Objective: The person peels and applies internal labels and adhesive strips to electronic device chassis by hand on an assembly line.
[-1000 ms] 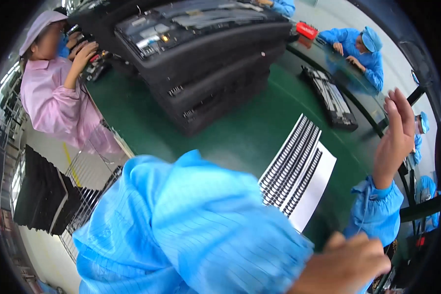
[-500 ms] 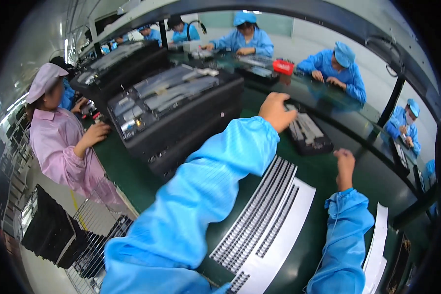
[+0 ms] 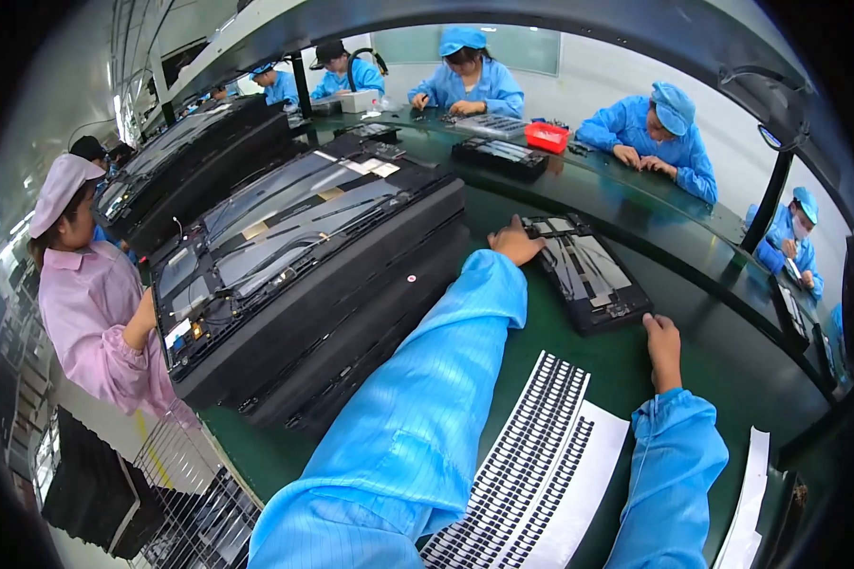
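A black tray (image 3: 605,323) lies on the green table in front of me, holding an opened flat electronic device (image 3: 590,268) with silver panels and small dark parts. My left hand (image 3: 516,243) is at its far left corner, fingers bent around the edge. At the near right corner is my right hand (image 3: 662,349), its fingers curled in and the thumb side against the tray. Part of the right hand's grip is hidden. Nearer to me, between my blue sleeves, lies a white sheet with rows of small black stickers (image 3: 517,455).
To my left stands a tall stack of black trays (image 3: 323,322) topped by opened devices. White strips (image 3: 745,503) lie at the right. Across the table are a red bin (image 3: 547,137) and several workers in blue. A person in pink (image 3: 90,303) stands at the left.
My left hand has come down from above the tray onto its far left corner. The right hand now meets the near right corner. The whole view has shifted.
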Demonstrator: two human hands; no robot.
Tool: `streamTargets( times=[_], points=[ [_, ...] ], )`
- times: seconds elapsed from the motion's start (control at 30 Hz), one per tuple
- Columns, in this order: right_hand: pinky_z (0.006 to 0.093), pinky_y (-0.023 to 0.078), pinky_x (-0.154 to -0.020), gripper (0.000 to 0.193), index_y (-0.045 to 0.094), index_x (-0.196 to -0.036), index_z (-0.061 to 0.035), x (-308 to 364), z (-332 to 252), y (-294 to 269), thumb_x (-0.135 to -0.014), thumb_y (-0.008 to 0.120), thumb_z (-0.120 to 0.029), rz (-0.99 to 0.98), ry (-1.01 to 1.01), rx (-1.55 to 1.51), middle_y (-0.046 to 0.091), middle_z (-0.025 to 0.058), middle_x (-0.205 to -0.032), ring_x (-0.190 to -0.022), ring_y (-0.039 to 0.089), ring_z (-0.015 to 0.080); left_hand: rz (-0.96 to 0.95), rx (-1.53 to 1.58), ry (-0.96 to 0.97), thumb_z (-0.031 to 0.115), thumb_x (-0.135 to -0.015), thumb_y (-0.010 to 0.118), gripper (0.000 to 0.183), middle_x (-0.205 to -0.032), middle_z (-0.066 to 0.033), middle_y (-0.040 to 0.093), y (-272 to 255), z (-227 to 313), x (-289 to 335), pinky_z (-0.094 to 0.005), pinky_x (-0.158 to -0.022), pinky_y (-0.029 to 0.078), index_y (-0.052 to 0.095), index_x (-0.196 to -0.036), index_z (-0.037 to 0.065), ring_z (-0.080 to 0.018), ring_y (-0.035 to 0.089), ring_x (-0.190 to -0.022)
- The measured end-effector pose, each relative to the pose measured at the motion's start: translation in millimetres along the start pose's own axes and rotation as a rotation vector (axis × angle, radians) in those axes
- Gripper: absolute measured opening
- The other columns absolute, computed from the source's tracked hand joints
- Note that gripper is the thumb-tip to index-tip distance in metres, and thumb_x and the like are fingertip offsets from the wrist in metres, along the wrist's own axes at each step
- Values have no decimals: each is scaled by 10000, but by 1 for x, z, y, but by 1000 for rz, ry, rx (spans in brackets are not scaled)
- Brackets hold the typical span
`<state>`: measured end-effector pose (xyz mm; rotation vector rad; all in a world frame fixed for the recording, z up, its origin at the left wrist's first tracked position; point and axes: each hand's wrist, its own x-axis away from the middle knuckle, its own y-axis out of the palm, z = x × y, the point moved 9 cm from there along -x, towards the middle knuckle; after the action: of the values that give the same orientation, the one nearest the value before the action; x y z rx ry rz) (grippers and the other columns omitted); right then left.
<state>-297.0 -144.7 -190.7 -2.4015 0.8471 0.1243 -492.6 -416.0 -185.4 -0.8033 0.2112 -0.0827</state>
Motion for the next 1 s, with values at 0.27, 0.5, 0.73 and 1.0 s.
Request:
streamTargets(
  times=[0.27,0.5,0.73,1.0],
  points=[
    [296,398,-782,585,425,-1107,108,12,-11,1,-694,639,-248,92,147,-266,542,191,-981,-886,527,243,147,559,-52,94,-503,672,955,-1239,-318,254,21,13,12,-345,-1000,211,98,-1221,-164,-393,263,-1168],
    [296,421,-753,572,456,-1041,118,5,10,2,-602,696,-159,231,202,-462,540,189,-973,-877,531,233,-73,491,-16,201,-455,794,1119,-1244,-305,259,49,27,16,-344,-983,240,65,-1205,-197,-368,260,-1181],
    [286,446,-701,608,434,-1038,94,16,-11,-15,-539,714,-113,253,183,21,558,171,-900,-783,558,228,93,107,0,411,-542,716,1017,-1230,-276,291,23,35,21,-411,-986,202,185,-1233,-115,-363,274,-1161],
    [377,395,-810,669,453,-1018,85,-14,36,0,-537,726,-291,337,84,-56,525,246,-979,-935,506,353,23,116,180,616,-604,571,926,-1212,-287,336,19,31,-5,-339,-950,283,370,-1187,-75,-376,323,-1142]
  ],
)
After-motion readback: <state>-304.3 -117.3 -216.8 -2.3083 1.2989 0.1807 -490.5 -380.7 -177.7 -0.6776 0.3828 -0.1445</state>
